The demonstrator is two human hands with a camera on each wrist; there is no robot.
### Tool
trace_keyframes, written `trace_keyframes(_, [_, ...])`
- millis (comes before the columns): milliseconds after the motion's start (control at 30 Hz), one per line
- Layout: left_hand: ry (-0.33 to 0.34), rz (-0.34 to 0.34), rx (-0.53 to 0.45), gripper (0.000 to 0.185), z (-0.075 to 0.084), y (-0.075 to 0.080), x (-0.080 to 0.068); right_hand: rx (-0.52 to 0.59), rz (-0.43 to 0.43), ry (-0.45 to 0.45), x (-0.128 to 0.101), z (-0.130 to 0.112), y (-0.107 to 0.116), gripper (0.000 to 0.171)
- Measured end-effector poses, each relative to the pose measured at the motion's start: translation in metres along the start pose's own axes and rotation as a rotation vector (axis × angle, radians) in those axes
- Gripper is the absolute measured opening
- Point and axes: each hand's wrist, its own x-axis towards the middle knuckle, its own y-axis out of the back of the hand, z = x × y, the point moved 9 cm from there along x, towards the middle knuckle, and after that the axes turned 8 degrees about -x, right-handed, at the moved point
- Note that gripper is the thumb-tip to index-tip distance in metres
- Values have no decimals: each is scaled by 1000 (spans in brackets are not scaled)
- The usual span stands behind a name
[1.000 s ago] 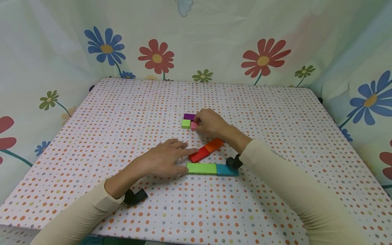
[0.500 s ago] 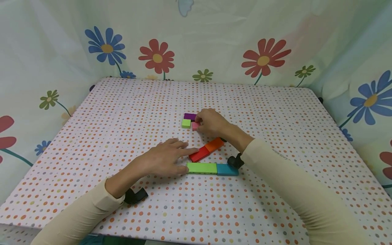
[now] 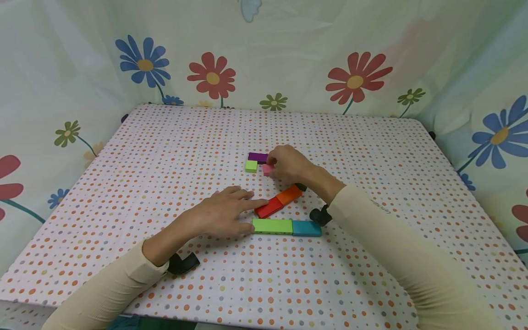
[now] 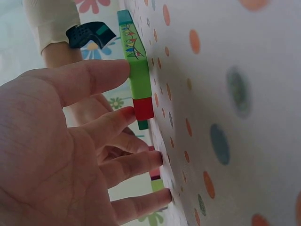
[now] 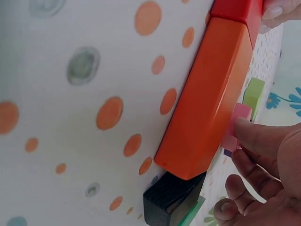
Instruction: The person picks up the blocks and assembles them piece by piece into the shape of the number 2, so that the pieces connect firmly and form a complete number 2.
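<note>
My right hand point(image 3: 290, 165) pinches a small pink block point(image 5: 236, 123) between thumb and fingers, just right of a small light green block point(image 3: 251, 166). A purple block point(image 3: 257, 157) lies behind these two, its right end partly hidden by my hand. My left hand point(image 3: 224, 213) rests with spread, straight fingers. Its index fingertip touches a red block point(image 3: 269, 208), and its thumb meets the left end of a long light green block point(image 4: 136, 66). An orange block point(image 5: 207, 94) continues the red one at a slant, with a dark block point(image 5: 171, 200) at its far end.
A blue block point(image 3: 306, 228) abuts the right end of the long green block, below my right wrist camera point(image 3: 320, 215). Everything lies on a table with a dotted cloth point(image 3: 350, 275). A flower-printed curtain point(image 3: 284, 55) stands along the back and sides.
My right hand has slid slightly to the right with the pink block, widening the gap to the small green block and showing more of the purple one. The left hand stays put.
</note>
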Motion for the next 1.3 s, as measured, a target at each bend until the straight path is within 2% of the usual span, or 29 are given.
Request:
trace_keyframes(367, [11,-5,7,65,0,0,0,0,15,25,0,2,3,32])
trace_keyframes(700, [7,-3,6,65,1,1,0,-3,7,-28,2,13,2,29])
trace_keyframes(1300, [-1,5,-4,65,0,0,0,23,-9,-32,3,15,3,29])
